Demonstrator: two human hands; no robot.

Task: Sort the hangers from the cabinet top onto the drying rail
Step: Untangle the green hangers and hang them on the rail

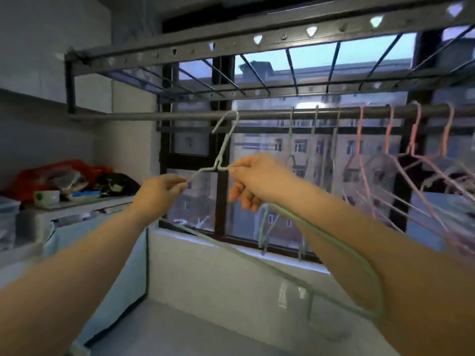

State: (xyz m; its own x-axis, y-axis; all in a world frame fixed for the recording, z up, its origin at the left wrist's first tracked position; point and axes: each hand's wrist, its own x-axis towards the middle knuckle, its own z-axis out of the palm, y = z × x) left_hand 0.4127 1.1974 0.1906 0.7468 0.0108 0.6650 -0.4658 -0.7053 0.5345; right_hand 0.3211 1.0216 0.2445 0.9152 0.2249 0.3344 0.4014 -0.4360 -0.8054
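Note:
Both my hands hold one pale green wire hanger (223, 147) up near the grey drying rail (180, 115). My left hand (159, 194) pinches its left shoulder, and my right hand (253, 176) grips the right shoulder just beside the neck. Its hook reaches up to the rail, just in front of it; whether it rests on the rail is unclear. The hanger's lower wire loops down under my right forearm. To the right, three green hangers (314, 129) hang on the rail, and beyond them several pink hangers (413, 132).
A perforated metal rack (257, 39) sits overhead above the rail. Behind is a barred window (221, 191). At the left, a cabinet top (84, 201) holds a red bag, dark cloth and small items. A white ledge (231, 268) lies below.

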